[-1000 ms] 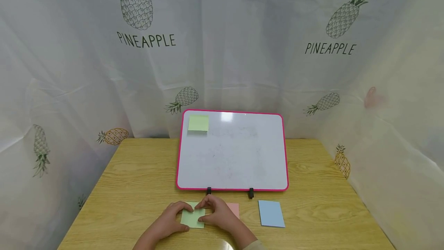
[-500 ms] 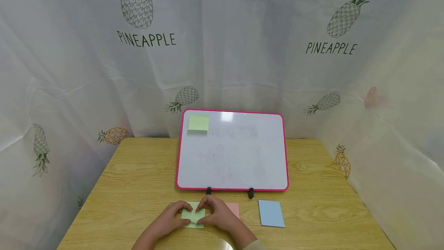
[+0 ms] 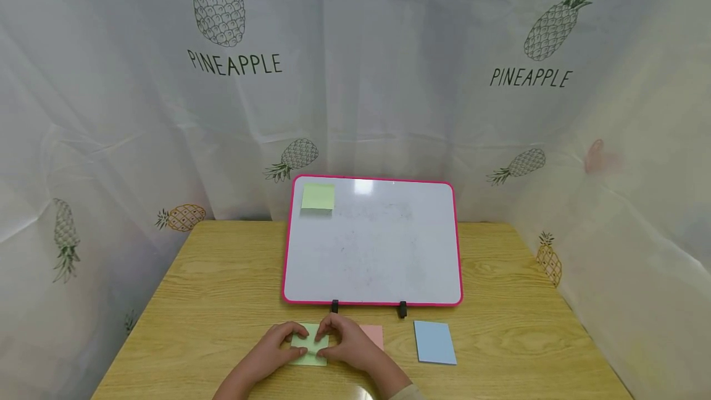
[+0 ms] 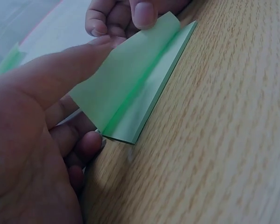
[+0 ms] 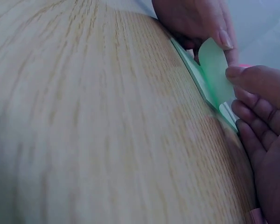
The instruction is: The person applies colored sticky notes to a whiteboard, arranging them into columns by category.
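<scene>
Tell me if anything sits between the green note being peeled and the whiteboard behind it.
Nothing visible does. The top green note is lifted off its pad between the left hand and right hand, and only bare table lies before the whiteboard.

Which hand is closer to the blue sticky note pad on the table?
Right. The right hand works at the green sticky note pad, with the pink pad between it and the blue sticky note pad. The left hand sits farther away, on the green pad's far side.
</scene>
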Tool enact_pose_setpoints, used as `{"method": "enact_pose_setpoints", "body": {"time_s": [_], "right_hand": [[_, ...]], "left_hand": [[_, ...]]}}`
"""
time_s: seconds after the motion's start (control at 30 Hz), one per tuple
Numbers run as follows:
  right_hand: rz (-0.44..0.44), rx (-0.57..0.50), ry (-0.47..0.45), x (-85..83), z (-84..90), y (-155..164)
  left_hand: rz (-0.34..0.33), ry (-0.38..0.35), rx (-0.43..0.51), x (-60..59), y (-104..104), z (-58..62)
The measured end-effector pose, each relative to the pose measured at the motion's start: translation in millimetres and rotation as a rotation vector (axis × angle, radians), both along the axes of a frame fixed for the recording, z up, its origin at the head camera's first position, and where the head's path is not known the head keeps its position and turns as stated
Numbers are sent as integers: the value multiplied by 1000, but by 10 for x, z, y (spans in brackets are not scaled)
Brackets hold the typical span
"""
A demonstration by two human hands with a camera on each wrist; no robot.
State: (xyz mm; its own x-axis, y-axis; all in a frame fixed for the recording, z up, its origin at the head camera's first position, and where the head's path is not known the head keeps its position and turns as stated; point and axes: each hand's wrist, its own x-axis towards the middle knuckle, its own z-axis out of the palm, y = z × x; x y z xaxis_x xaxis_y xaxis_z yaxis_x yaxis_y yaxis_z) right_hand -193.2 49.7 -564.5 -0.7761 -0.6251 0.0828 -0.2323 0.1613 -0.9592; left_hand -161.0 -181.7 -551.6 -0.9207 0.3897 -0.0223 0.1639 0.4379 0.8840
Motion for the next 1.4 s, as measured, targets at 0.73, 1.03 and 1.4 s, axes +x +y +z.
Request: {"method": "enact_pose_setpoints", "body": {"time_s": [0.73, 1.03, 1.4], "right_hand": [[73, -10, 201, -4, 3, 3], [39, 19, 143, 15, 17, 5], [-42, 59, 67, -1, 45, -4]], "left_hand": [[2, 94, -9, 1, -31, -68], [13, 138, -3, 3, -15, -70], [41, 115, -23, 0, 9, -67]]}}
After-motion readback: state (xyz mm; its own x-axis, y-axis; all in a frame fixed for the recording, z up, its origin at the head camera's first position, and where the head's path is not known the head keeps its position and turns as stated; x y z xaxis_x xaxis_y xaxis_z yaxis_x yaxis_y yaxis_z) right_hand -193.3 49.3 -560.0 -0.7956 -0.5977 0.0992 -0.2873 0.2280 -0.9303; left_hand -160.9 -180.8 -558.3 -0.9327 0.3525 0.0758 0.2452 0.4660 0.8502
